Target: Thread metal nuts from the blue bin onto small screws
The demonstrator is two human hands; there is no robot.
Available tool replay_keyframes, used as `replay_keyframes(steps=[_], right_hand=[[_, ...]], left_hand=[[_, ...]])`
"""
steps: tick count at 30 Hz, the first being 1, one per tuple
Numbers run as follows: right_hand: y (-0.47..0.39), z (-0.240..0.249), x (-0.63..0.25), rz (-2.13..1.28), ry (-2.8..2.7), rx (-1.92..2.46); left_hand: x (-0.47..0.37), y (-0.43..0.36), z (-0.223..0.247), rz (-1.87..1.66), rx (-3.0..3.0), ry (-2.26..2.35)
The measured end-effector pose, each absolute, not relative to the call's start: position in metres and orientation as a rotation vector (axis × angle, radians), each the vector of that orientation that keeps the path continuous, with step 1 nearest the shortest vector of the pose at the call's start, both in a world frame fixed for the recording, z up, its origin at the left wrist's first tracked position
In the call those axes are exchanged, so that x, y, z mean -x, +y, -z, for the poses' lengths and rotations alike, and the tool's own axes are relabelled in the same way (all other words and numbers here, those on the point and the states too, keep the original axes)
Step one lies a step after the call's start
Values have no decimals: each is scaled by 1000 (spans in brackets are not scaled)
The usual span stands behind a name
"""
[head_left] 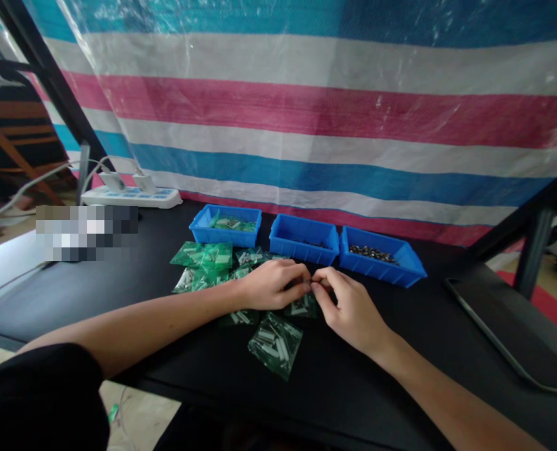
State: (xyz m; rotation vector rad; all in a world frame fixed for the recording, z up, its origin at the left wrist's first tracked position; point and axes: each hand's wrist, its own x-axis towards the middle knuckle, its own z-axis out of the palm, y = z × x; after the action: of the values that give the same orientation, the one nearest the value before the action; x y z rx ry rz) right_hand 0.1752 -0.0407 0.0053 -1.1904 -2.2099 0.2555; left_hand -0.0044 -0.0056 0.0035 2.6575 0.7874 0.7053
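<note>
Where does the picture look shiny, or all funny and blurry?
In the head view, glare streaks the striped plastic sheet; in the same view, blocky squares hide a patch at left, and the tiny piece between the hands is too small to see clearly.

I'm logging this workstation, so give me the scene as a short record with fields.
Left hand: pinching a small part, too tiny to identify
Right hand: pinching there too, meeting the left
Left tray: green bagged parts
Middle tray: small dark pieces
Right tray: small metallic pieces
Bag pile: spread around the left hand
Front bag: nearer the person
Power strip: back left
</note>
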Motion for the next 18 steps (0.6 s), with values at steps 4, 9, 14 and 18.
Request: replay_keyframes(steps=[4, 9, 14, 18], right_hand=[[-40, -3, -173, -274, -2193, 1188], [-38, -1, -171, -294, -2176, 1162], [-37, -3, -171, -272, -2171, 1174], [-38, -5, -171, -273, -2194, 1179]], left_hand=[[5, -5, -3, -690, -2658, 781], [5, -3, -3, -681, -2649, 835], [5, -2, -2, -650, -2673, 840], [4, -2, -3, -638, -2693, 845]])
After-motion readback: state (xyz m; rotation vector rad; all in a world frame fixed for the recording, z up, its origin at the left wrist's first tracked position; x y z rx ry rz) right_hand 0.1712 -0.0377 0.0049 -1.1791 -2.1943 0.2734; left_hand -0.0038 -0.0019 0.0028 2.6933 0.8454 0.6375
